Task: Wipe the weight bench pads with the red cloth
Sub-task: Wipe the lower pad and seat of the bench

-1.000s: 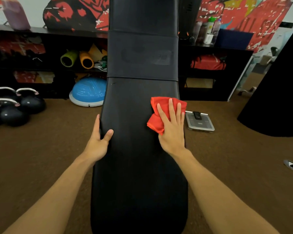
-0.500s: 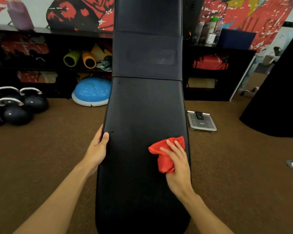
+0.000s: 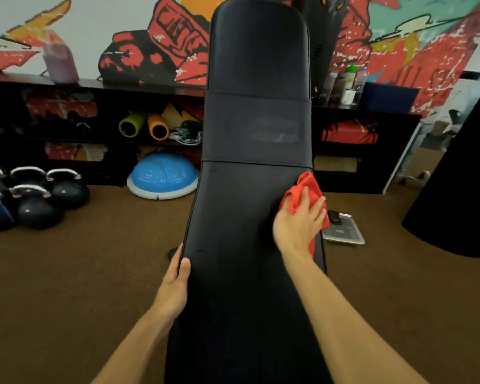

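Observation:
A long black weight bench pad (image 3: 233, 231) runs from the bottom of the view up to a raised back pad (image 3: 258, 51), with a dark band (image 3: 257, 128) across the join. My right hand (image 3: 298, 221) presses the red cloth (image 3: 302, 189) flat on the pad's right edge, just below the band; part of the cloth hangs over the side under my palm. My left hand (image 3: 176, 284) grips the pad's left edge lower down, thumb on top.
Several black kettlebells (image 3: 36, 198) sit on the brown carpet at left, a blue balance dome (image 3: 164, 176) behind them. A grey scale (image 3: 344, 231) lies right of the bench. Black shelving (image 3: 94, 120) lines the back wall; a dark slanted object (image 3: 460, 189) stands at right.
My right hand first pulled the cloth down the pad's right side, then pushed it back up toward the band. My left hand slid slightly lower along the left edge. The view tilted up.

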A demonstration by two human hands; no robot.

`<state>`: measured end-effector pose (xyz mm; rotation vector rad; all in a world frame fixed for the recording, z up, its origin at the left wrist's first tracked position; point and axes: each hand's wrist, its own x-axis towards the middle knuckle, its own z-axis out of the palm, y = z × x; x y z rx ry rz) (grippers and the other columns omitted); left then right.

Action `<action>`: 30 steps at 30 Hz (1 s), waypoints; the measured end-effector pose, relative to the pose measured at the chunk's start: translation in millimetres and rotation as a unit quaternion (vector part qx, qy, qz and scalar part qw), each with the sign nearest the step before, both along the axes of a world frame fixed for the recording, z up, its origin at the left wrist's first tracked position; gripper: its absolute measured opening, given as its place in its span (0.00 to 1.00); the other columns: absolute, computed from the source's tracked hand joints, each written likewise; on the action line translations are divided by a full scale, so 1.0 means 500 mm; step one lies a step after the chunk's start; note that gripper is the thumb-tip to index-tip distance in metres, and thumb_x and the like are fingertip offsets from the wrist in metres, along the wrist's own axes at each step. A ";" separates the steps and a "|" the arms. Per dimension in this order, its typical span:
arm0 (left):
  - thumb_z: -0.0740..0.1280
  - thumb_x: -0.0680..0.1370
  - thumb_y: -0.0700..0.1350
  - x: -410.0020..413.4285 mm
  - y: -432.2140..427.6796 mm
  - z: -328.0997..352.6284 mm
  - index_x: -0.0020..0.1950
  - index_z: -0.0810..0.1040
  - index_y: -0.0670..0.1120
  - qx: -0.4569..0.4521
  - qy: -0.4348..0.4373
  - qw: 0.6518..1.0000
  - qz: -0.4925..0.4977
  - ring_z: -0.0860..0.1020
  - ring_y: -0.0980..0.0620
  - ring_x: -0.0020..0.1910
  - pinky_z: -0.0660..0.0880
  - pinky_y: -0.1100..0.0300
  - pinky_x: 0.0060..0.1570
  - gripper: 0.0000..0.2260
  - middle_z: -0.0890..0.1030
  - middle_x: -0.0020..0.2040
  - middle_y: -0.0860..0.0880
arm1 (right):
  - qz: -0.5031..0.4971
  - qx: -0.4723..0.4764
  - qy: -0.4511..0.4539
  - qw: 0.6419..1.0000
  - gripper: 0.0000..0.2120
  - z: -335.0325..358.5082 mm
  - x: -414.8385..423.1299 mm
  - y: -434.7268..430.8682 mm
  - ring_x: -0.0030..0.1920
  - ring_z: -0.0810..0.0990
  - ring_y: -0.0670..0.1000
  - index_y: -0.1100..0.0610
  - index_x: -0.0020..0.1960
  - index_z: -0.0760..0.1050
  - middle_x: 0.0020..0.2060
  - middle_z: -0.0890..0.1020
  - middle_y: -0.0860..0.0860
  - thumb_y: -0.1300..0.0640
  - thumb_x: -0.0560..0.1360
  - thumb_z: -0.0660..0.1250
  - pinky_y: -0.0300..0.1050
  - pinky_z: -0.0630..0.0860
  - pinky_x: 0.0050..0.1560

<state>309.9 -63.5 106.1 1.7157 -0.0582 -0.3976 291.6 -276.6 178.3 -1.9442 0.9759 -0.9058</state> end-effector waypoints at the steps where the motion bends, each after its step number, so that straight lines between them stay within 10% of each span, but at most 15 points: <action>1: 0.52 0.82 0.57 0.001 0.000 0.000 0.77 0.54 0.60 0.001 0.000 1.000 -0.005 0.59 0.47 0.75 0.57 0.49 0.72 0.23 0.61 0.77 0.51 | -0.010 -0.036 0.045 0.998 0.29 -0.005 0.016 0.025 0.77 0.48 0.63 0.50 0.78 0.55 0.78 0.50 0.60 0.47 0.79 0.59 0.59 0.45 0.76; 13: 0.49 0.80 0.61 0.012 -0.006 -0.008 0.77 0.51 0.61 0.020 0.006 1.000 -0.008 0.58 0.47 0.76 0.56 0.49 0.72 0.25 0.58 0.78 0.53 | 0.148 -0.335 0.109 0.924 0.45 -0.022 0.109 0.146 0.77 0.40 0.64 0.52 0.79 0.51 0.79 0.47 0.56 0.55 0.69 0.72 0.62 0.42 0.76; 27: 0.56 0.81 0.56 0.011 0.004 -0.018 0.75 0.62 0.58 -0.043 0.004 0.999 0.019 0.65 0.51 0.72 0.61 0.56 0.68 0.21 0.67 0.74 0.53 | 0.480 -0.623 0.192 0.588 0.36 -0.074 0.031 0.072 0.79 0.45 0.57 0.47 0.78 0.56 0.79 0.52 0.52 0.50 0.74 0.67 0.56 0.44 0.77; 30: 0.55 0.81 0.57 0.010 0.005 -0.015 0.75 0.60 0.61 -0.044 0.004 0.999 0.006 0.63 0.51 0.73 0.59 0.56 0.69 0.22 0.65 0.74 0.55 | 0.431 -0.669 0.177 0.579 0.33 -0.012 0.065 0.021 0.78 0.48 0.58 0.44 0.77 0.56 0.79 0.53 0.51 0.53 0.74 0.62 0.59 0.43 0.76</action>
